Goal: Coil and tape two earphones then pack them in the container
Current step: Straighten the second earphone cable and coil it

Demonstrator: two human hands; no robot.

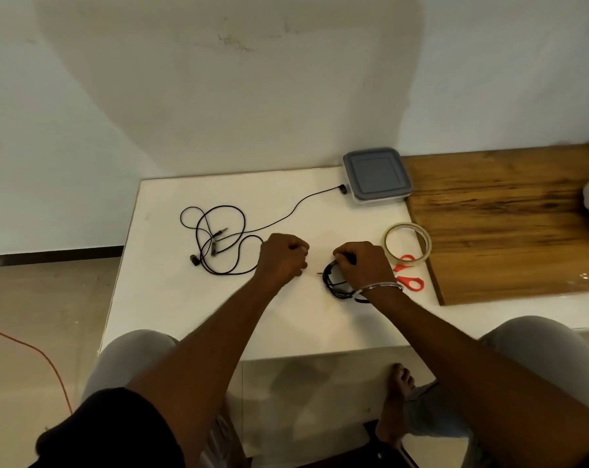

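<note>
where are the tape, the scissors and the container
tape [427, 246], head view, right side of the roll's band
scissors [402, 280], head view, orange handle near the right wrist
container [376, 173], head view, middle of the grey lid

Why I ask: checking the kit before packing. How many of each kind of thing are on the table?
Earphones: 2 (loose earphone, coiled earphone)
Tape roll: 1
Scissors: 1
Container: 1
Total: 5
</note>
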